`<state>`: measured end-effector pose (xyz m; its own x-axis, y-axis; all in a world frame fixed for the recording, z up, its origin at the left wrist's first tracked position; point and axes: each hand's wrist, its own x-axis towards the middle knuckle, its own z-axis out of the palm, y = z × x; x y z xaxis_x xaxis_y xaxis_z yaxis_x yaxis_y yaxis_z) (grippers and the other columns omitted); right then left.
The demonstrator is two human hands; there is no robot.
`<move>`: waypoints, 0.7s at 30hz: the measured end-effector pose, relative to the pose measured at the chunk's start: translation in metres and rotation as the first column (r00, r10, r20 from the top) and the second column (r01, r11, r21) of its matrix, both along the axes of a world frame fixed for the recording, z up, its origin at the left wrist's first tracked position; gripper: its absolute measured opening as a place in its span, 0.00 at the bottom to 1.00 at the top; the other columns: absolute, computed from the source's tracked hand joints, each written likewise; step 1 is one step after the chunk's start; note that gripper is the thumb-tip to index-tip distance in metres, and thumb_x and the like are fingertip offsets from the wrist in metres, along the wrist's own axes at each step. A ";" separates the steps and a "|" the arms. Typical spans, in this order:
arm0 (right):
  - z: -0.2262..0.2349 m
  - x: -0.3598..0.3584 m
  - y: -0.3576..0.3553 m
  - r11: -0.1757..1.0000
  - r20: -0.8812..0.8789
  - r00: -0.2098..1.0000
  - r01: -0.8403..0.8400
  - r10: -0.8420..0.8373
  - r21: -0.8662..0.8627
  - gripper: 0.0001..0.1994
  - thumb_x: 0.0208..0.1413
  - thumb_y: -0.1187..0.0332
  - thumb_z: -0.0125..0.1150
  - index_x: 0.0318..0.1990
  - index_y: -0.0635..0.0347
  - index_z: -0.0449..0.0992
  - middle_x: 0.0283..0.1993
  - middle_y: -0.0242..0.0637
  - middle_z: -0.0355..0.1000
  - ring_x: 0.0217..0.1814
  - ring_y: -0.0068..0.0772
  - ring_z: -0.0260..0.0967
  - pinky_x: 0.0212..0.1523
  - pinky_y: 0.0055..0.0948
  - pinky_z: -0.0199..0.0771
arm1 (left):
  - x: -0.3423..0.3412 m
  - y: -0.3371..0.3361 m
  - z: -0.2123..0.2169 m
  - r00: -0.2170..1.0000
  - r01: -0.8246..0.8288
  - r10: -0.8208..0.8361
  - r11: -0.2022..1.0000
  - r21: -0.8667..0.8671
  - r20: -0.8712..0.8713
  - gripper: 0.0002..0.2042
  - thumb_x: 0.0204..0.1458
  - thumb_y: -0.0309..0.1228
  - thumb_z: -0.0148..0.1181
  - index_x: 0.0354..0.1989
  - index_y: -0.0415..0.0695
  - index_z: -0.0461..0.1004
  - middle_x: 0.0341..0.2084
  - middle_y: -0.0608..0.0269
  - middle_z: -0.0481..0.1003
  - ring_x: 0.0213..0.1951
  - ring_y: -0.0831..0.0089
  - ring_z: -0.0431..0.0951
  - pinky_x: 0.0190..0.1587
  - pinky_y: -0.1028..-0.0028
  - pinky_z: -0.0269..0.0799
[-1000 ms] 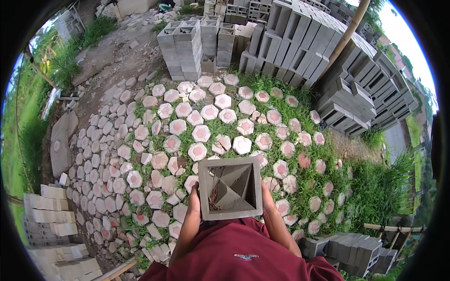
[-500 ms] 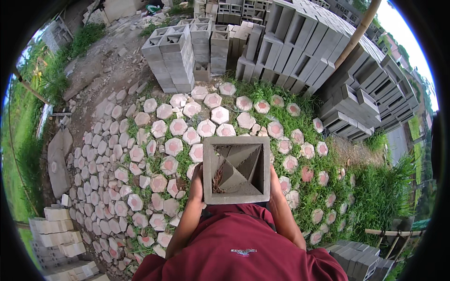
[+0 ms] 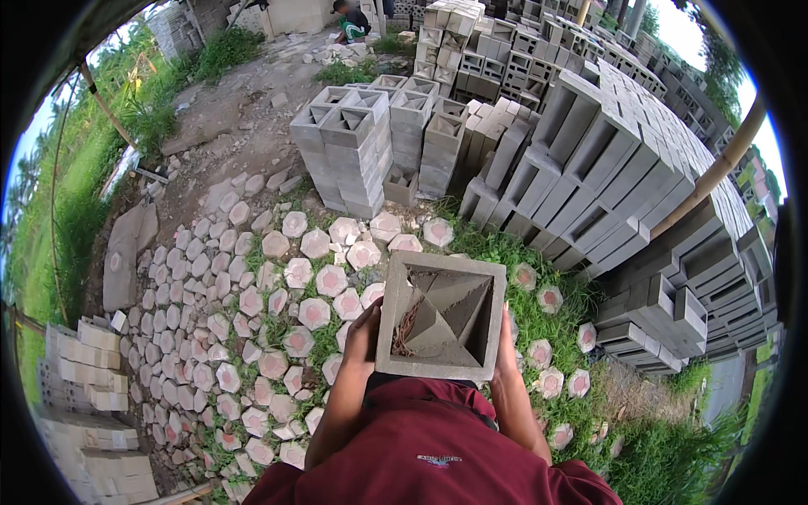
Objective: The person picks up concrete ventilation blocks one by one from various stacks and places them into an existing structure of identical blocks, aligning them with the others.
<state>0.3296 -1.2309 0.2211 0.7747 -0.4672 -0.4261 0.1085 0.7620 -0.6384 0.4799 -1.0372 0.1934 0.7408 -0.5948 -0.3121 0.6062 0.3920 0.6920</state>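
I hold a square grey concrete vent block (image 3: 441,315) with a hollow, pyramid-shaped inside against my chest, above my dark red shirt. My left hand (image 3: 362,333) grips its left side, fingers wrapped on the edge. My right hand (image 3: 505,343) presses its right side and is mostly hidden behind the block. Under and ahead of the block lie hexagonal paving stones (image 3: 313,313) set in grass.
Stacks of grey hollow blocks (image 3: 345,150) stand ahead, and long rows of leaning blocks (image 3: 606,177) fill the right. A low pile of pale bricks (image 3: 80,370) sits at the left. A person (image 3: 349,21) crouches far off at the top. A bamboo pole (image 3: 715,172) leans at right.
The view has swung forward and right: the block stacks are now closer and the paving stones have slid toward the left. The block stays held in both hands against my chest.
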 end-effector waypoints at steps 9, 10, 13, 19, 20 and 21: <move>-0.025 0.088 -0.102 0.999 -0.108 0.994 -0.027 0.029 0.024 0.31 0.62 0.42 0.40 0.63 0.56 0.59 0.62 0.39 0.62 0.61 0.36 0.61 0.60 0.34 0.63 | 0.076 -0.098 -0.017 0.994 -0.073 0.076 0.997 0.039 -0.074 0.19 0.59 0.30 0.48 0.57 0.35 0.67 0.47 0.55 0.74 0.44 0.68 0.77 0.46 0.72 0.74; -0.033 0.101 -0.113 0.999 -0.100 0.995 -0.021 0.024 0.033 0.32 0.62 0.42 0.40 0.64 0.57 0.59 0.62 0.39 0.62 0.61 0.36 0.61 0.60 0.34 0.63 | 0.089 -0.113 -0.020 0.988 -0.114 0.116 0.993 0.023 -0.098 0.19 0.58 0.30 0.49 0.56 0.34 0.66 0.46 0.55 0.74 0.42 0.68 0.78 0.45 0.72 0.74; -0.041 0.147 -0.148 0.999 -0.048 0.998 -0.037 0.038 0.029 0.34 0.62 0.41 0.39 0.66 0.58 0.55 0.66 0.41 0.56 0.65 0.39 0.57 0.65 0.36 0.57 | 0.140 -0.148 -0.031 0.991 -0.102 0.104 0.994 0.030 -0.090 0.19 0.58 0.29 0.48 0.56 0.33 0.67 0.44 0.55 0.75 0.41 0.68 0.78 0.44 0.72 0.74; -0.027 0.271 -0.215 0.993 -0.008 1.000 0.016 -0.017 -0.116 0.35 0.62 0.39 0.35 0.68 0.54 0.51 0.69 0.39 0.52 0.68 0.38 0.52 0.66 0.37 0.53 | 0.269 -0.222 -0.025 0.989 -0.114 0.115 0.993 -0.017 0.089 0.18 0.57 0.26 0.48 0.56 0.33 0.67 0.46 0.55 0.75 0.43 0.72 0.77 0.45 0.75 0.73; -0.022 0.297 -0.222 0.990 0.040 0.998 0.049 -0.044 -0.132 0.34 0.62 0.40 0.36 0.67 0.54 0.54 0.67 0.40 0.55 0.66 0.40 0.55 0.65 0.38 0.55 | 0.295 -0.230 -0.009 0.985 -0.102 0.105 0.994 -0.023 0.135 0.18 0.57 0.26 0.49 0.56 0.33 0.67 0.46 0.55 0.74 0.43 0.72 0.76 0.46 0.75 0.72; -0.015 0.319 -0.233 0.999 0.112 0.993 0.035 -0.032 -0.027 0.33 0.61 0.41 0.37 0.66 0.55 0.56 0.66 0.40 0.57 0.64 0.40 0.57 0.65 0.39 0.57 | 0.320 -0.239 0.002 0.979 -0.091 0.094 0.996 -0.027 0.180 0.18 0.57 0.26 0.49 0.56 0.33 0.67 0.46 0.55 0.74 0.44 0.72 0.76 0.46 0.74 0.72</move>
<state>0.6488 -1.4638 0.2061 0.8004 -0.5043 -0.3241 0.2053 0.7385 -0.6423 0.8004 -1.2760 0.1958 0.8360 -0.5255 -0.1577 0.4324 0.4541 0.7790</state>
